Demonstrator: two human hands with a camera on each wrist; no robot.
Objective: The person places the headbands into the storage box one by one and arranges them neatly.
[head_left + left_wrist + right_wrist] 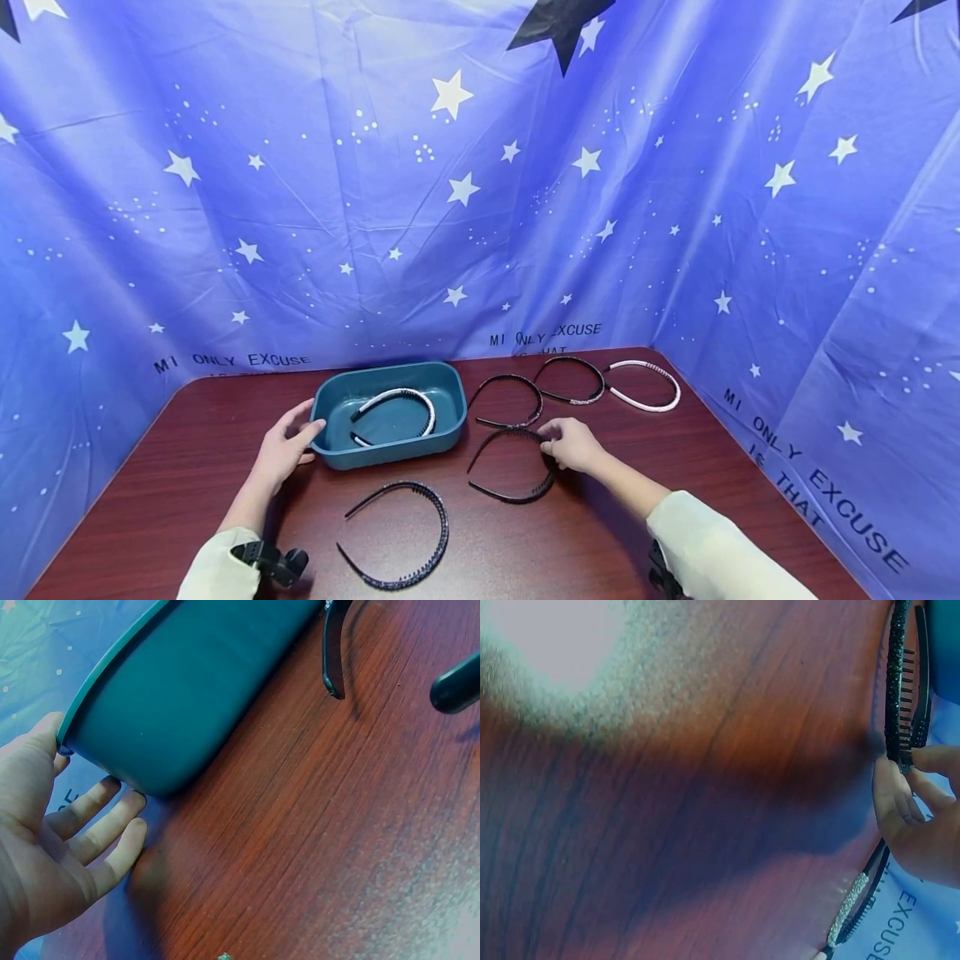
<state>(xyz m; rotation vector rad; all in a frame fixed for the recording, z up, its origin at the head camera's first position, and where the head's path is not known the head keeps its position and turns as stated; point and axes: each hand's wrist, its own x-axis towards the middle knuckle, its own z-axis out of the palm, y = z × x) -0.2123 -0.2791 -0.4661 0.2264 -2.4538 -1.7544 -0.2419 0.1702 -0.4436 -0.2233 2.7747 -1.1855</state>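
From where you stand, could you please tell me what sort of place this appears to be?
Probably a staged tabletop corner, perhaps for filming: a star-printed cloth hangs behind a reddish-brown table, which bears a teal bin and several headbands.

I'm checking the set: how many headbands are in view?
6: white headband in the tub, nearest headband in front of the tub, held headband in the right hand; beyond that hand, a dark headband, silver-trimmed headband and pale headband. None seems hidden.
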